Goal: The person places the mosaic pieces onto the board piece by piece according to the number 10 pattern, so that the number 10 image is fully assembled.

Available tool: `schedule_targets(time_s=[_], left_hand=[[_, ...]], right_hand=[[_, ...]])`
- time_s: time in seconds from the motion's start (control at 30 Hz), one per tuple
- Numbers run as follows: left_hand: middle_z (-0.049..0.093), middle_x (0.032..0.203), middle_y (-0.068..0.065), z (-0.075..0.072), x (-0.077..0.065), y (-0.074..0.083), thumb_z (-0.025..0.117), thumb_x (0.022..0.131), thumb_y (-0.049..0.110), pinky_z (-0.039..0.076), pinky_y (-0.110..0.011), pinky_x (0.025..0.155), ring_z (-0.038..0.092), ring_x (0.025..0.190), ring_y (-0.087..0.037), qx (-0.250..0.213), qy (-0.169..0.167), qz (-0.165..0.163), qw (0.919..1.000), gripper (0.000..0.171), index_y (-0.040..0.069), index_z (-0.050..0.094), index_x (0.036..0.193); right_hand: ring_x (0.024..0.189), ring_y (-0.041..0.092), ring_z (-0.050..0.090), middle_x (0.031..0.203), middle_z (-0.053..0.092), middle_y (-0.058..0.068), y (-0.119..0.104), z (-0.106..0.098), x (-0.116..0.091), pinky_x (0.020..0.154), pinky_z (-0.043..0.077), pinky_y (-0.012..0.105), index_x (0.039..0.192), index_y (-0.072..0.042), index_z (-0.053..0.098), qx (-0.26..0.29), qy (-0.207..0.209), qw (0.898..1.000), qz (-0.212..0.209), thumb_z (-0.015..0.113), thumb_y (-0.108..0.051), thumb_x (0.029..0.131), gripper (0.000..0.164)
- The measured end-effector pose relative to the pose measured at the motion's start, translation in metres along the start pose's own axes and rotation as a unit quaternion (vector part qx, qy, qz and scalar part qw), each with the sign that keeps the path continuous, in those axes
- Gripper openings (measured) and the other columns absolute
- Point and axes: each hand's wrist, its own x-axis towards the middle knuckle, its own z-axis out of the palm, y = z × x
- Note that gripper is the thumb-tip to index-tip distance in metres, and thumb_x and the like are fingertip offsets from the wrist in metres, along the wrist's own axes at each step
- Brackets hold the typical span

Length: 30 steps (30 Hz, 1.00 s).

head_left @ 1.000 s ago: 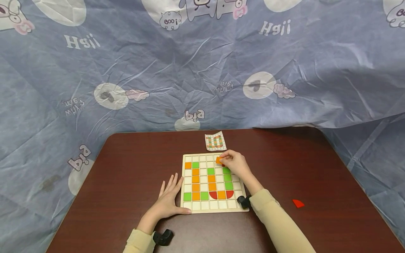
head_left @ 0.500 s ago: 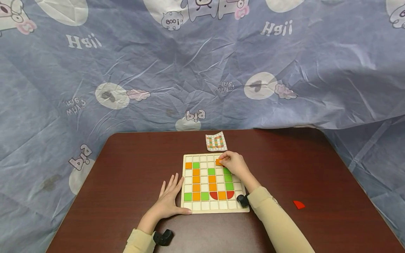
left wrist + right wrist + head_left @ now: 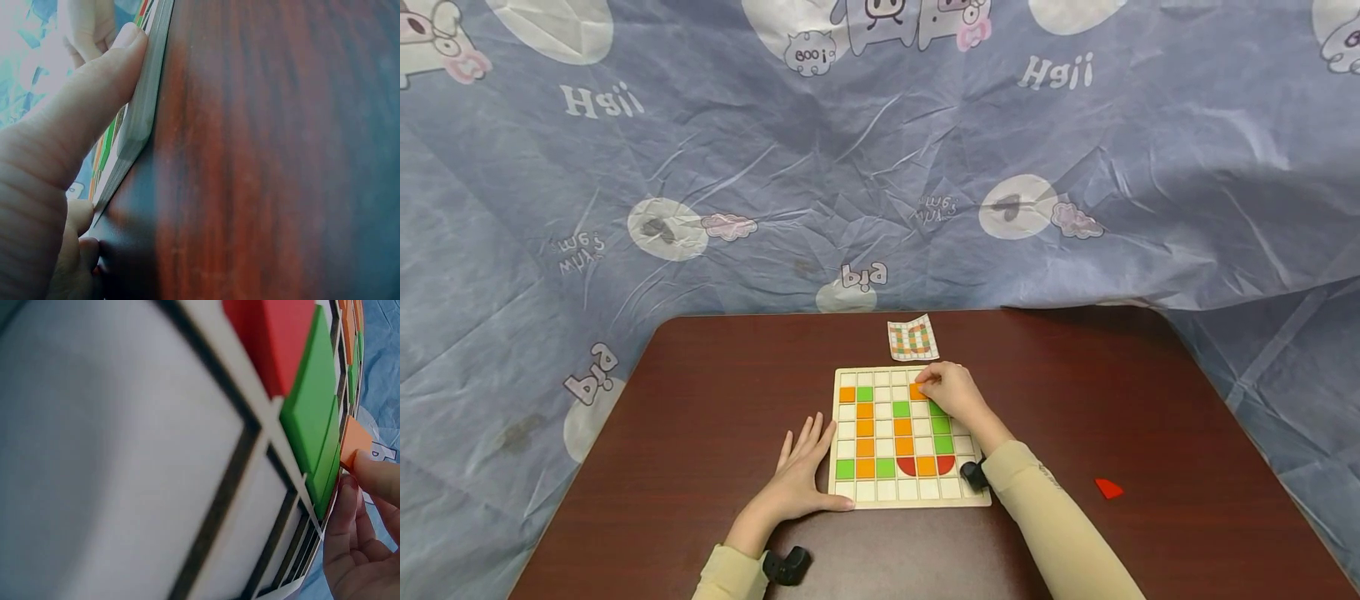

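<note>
On the dark table lies a square wooden grid board (image 3: 887, 504) with orange, green and red tiles in some cells. My right hand (image 3: 957, 393) is at its far right part and pinches an orange square tile (image 3: 917, 391) at a second-row cell. In the right wrist view, thumb and fingertips meet at the edge of that orange tile (image 3: 355, 440), near several green tiles (image 3: 312, 419). My left hand (image 3: 799, 477) rests at the board's left edge, fingers spread, its thumb on the near left corner. The left wrist view has that thumb (image 3: 94, 94) against the board's rim.
A small paper card (image 3: 913, 338) with a printed coloured grid lies just beyond the board. One loose red quarter-round tile (image 3: 1108, 488) is on the table (image 3: 1075, 400) to the right. A patterned blue cloth (image 3: 820, 183) hangs behind the table.
My right hand has lowered the orange tile from a tilted position onto the second-row cell, shifting slightly down. The left hand has stayed put at the board's edge.
</note>
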Motion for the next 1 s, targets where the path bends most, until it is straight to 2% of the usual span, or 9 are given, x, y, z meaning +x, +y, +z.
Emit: schedule_targets(time_s=[0.33, 0.7, 0.9, 1.0], left_hand=[[0.004, 0.166, -0.016, -0.001, -0.002, 0.003, 0.086, 0.065, 0.057, -0.006, -0.059, 0.120, -0.001, 0.154, -0.033, -0.004, 0.005, 0.001, 1.0000, 0.125, 0.011, 0.017, 0.159], [0.005, 0.165, -0.017, -0.002, -0.002, 0.002, 0.086, 0.065, 0.057, -0.005, -0.060, 0.120, 0.000, 0.154, -0.035, -0.002, 0.008, 0.002, 1.0000, 0.124, 0.011, 0.019, 0.158], [0.006, 0.165, -0.017, 0.000, -0.003, 0.000, 0.086, 0.064, 0.058, -0.004, -0.059, 0.120, 0.001, 0.154, -0.035, 0.000, 0.010, 0.003, 0.9999, 0.124, 0.011, 0.019, 0.158], [0.007, 0.165, -0.017, -0.001, -0.002, 0.000, 0.086, 0.064, 0.058, -0.004, -0.059, 0.120, 0.002, 0.154, -0.035, 0.002, 0.012, 0.004, 0.9999, 0.124, 0.011, 0.020, 0.158]], right_hand=[[0.085, 0.019, 0.054, 0.086, 0.063, 0.003, -0.001, 0.003, 0.000, 0.081, 0.048, 0.037, 0.091, -0.010, 0.077, -0.039, -0.006, 0.999, -0.017, 0.074, -0.007, 0.087, 0.006], [0.081, 0.018, 0.055, 0.088, 0.064, 0.003, -0.003, 0.005, -0.006, 0.072, 0.049, 0.031, 0.090, -0.010, 0.079, -0.051, 0.006, 0.998, -0.027, 0.076, -0.006, 0.084, 0.008], [0.081, 0.015, 0.058, 0.102, 0.070, 0.005, 0.000, 0.000, -0.012, 0.074, 0.050, 0.029, 0.092, -0.010, 0.079, -0.023, 0.019, 0.999, -0.026, 0.076, -0.009, 0.085, 0.008], [0.081, 0.016, 0.060, 0.104, 0.070, 0.004, 0.002, -0.006, -0.017, 0.075, 0.051, 0.030, 0.094, -0.010, 0.078, -0.005, 0.024, 1.000, -0.018, 0.074, -0.011, 0.087, 0.009]])
